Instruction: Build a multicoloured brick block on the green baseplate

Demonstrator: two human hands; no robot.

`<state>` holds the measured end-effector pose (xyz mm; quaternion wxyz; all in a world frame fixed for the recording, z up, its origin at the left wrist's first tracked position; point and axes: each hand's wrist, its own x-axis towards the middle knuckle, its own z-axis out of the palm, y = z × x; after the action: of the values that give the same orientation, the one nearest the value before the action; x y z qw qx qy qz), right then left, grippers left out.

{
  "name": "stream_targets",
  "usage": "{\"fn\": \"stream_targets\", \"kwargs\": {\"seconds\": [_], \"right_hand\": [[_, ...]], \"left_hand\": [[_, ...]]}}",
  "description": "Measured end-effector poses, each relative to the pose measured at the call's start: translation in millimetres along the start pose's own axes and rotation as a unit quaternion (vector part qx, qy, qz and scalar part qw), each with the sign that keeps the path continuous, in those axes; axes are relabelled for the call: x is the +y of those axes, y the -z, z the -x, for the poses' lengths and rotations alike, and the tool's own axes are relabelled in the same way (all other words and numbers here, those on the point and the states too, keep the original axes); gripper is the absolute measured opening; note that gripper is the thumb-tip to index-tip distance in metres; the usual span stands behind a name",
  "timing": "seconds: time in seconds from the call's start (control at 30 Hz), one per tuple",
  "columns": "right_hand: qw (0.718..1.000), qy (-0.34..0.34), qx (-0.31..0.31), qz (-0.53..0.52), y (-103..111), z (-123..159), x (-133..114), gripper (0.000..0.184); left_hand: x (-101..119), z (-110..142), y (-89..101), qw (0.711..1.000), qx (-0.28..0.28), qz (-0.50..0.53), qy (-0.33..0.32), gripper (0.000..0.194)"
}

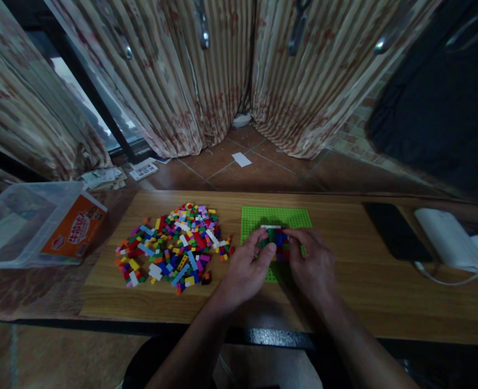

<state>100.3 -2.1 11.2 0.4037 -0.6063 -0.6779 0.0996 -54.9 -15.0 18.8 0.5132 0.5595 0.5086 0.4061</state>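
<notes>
A green baseplate (pixel 277 217) lies on the wooden table, with a small block of coloured bricks (pixel 277 237) built on its near part. Both hands close in on that block. My left hand (pixel 247 267) curls its fingers and thumb round the block's left side. My right hand (pixel 312 262) pinches the block's right side from above. The lower part of the block and the near edge of the plate are hidden behind my fingers. To the left of the plate spreads a pile of several loose bricks (pixel 174 248) in many colours.
A clear plastic box (pixel 24 224) with an orange label stands at the table's left end. A black phone (pixel 397 232) and a white power bank (pixel 445 235) with a cable lie at the right. Curtains (pixel 206 70) hang behind, above a tiled floor.
</notes>
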Motion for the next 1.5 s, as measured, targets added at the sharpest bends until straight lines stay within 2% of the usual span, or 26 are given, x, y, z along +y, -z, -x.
{"fn": "stream_targets", "kwargs": {"seconds": [0.27,0.47,0.63,0.9,1.13,1.33,1.4,1.5], "right_hand": [[1.0,0.017,-0.008,0.002,-2,0,2,0.026],[0.987,0.085,-0.048,0.124,-6,7,-2,0.034],[0.97,0.095,-0.08,0.21,-6,13,-11,0.036],[0.95,0.109,-0.094,0.276,-7,18,-19,0.041],[0.937,0.112,-0.114,0.31,-7,19,-23,0.041],[0.956,0.101,-0.08,0.265,-9,22,-17,0.038],[0.968,0.095,-0.045,0.23,-6,19,-11,0.037],[0.983,0.073,0.048,0.159,5,6,0,0.037]], "left_hand": [[-3,0,-0.7,1.0,0.008,0.006,-0.014,0.044],[-2,1,-1.5,0.999,0.016,0.032,-0.012,0.043],[-2,1,-2.6,0.999,0.011,0.036,-0.015,0.042],[5,2,-0.6,1.0,-0.009,0.014,-0.004,0.048],[6,1,1.0,0.999,-0.013,-0.026,-0.029,0.045],[3,2,-1.1,1.0,0.0,-0.011,-0.013,0.045],[1,1,1.3,1.0,0.018,0.005,-0.014,0.045],[1,-4,8.6,0.998,0.052,0.028,-0.016,0.042]]}}
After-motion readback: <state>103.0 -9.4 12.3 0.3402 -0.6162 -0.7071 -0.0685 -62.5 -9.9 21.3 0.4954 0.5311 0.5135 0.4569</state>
